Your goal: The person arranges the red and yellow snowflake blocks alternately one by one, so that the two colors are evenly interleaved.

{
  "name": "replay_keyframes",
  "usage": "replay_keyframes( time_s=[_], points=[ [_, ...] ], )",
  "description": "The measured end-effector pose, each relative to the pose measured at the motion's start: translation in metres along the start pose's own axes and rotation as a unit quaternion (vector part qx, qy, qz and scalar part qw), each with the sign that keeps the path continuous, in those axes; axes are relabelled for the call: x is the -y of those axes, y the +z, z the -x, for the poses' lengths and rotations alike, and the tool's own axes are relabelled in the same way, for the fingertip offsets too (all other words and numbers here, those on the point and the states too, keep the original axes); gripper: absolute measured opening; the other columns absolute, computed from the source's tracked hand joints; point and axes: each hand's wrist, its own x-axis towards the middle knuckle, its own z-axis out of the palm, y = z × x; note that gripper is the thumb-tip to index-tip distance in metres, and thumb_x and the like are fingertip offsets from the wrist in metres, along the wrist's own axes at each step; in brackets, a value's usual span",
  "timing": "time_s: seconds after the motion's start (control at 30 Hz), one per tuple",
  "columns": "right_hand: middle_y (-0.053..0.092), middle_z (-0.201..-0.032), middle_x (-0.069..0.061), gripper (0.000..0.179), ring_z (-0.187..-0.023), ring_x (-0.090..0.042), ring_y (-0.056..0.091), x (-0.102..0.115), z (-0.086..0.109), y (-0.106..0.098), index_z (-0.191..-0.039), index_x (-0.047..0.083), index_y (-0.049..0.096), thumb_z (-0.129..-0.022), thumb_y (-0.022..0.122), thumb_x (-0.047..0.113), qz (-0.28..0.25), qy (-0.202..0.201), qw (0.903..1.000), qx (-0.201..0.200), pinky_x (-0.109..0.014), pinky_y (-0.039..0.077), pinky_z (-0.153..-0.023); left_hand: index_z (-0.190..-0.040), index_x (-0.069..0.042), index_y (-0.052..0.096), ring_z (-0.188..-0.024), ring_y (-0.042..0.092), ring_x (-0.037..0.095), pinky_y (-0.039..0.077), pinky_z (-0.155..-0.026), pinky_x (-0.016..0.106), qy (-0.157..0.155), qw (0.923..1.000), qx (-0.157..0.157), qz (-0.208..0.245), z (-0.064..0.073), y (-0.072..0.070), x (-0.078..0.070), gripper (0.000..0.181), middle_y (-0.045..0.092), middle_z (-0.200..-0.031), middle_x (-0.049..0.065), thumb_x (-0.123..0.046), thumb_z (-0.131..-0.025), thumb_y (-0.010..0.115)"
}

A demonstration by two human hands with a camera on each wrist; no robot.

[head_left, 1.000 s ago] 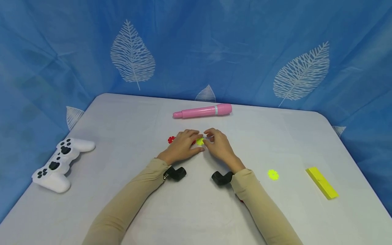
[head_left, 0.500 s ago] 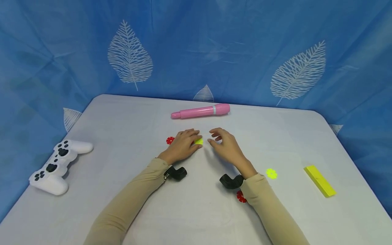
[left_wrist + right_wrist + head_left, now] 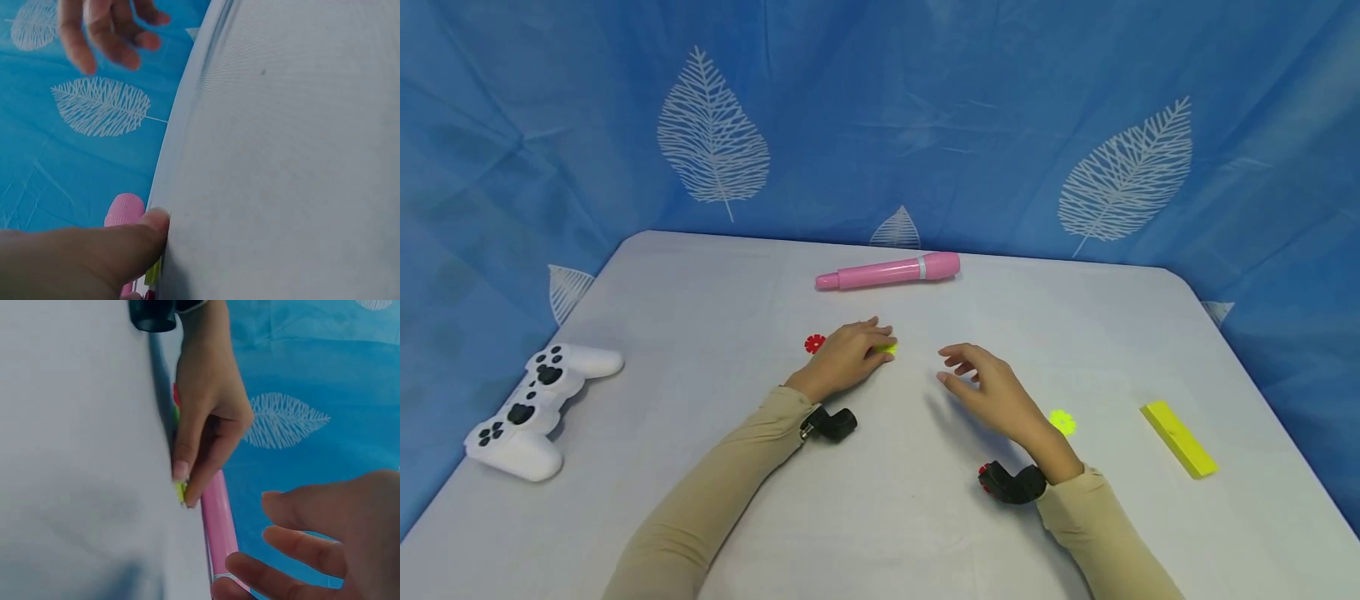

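Here, a yellow flower piece (image 3: 889,348) is pinched at the tabletop (image 3: 880,525) by the left hand (image 3: 842,358), its grip almost closed. The right hand (image 3: 994,393) is held in the air, its grip loosely parted.

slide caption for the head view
A person's left grip pinches a yellow piece; the right grip hovers empty above the white table.

Head view bright; wrist views dimmer, softer.

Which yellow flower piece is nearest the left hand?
The yellow flower piece pinched by the left hand; the other lies loose farther right, toward the yellow block.
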Motion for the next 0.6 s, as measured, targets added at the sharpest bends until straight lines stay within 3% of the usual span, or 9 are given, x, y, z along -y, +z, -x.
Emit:
replay_keyframes(
  time_s=[0.3, 0.6],
  points=[
    [0.061, -0.111, -0.006, 0.035, -0.097, -0.019, 0.058, -0.007, 0.039, -0.001, -0.118, 0.008, 0.055, -0.086, 0.062, 0.022, 0.04, -0.014, 0.999, 0.013, -0.04, 0.049, -0.085, -0.11, -0.014, 0.066, -0.122, 0.049, 0.025, 0.04, -0.101, 0.041, 0.017, 0.9996, -0.019, 0.013, 0.0, 0.0, 0.001, 0.028, 0.061, -0.12, 0.004, -0.026, -0.085, 0.063],
    [0.061, -0.108, 0.006, 0.035, -0.094, -0.01, 0.056, -0.017, 0.077, -0.008, -0.115, 0.015, 0.058, -0.083, 0.065, 0.025, 0.094, 0.014, 0.9955, 0.001, -0.034, 0.049, -0.08, -0.108, -0.015, 0.068, -0.119, 0.053, 0.024, 0.042, -0.099, 0.042, 0.012, 0.9997, -0.024, 0.0, 0.001, 0.0, -0.001, 0.027, 0.063, -0.119, 0.002, -0.026, -0.084, 0.064]
  ],
)
